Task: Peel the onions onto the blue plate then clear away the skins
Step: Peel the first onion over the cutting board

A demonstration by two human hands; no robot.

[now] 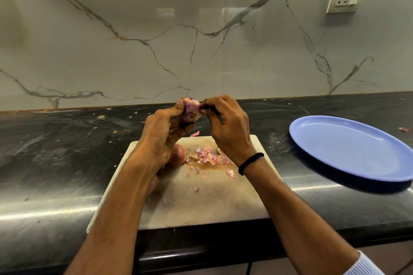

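1. Two hands hold 1 onion [190, 113] above the cutting board [201, 203]: L hand [163, 138] grips it, R hand [225, 127] pinches skin at its side.
2. Step: peeling. Blue plate [348, 147], off to the right, has no onions yet.
3. Next: probably strip skin w/ firm pinch, then plate the onion.
4. Count: 1 plate, 1 board, 1 skin pile [207, 156], 2nd onion [178, 154] part-hidden behind L wrist.

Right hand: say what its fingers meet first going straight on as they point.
The small purple onion gripped by the left hand; the fingers of the right hand point at it and seem to pinch its skin.
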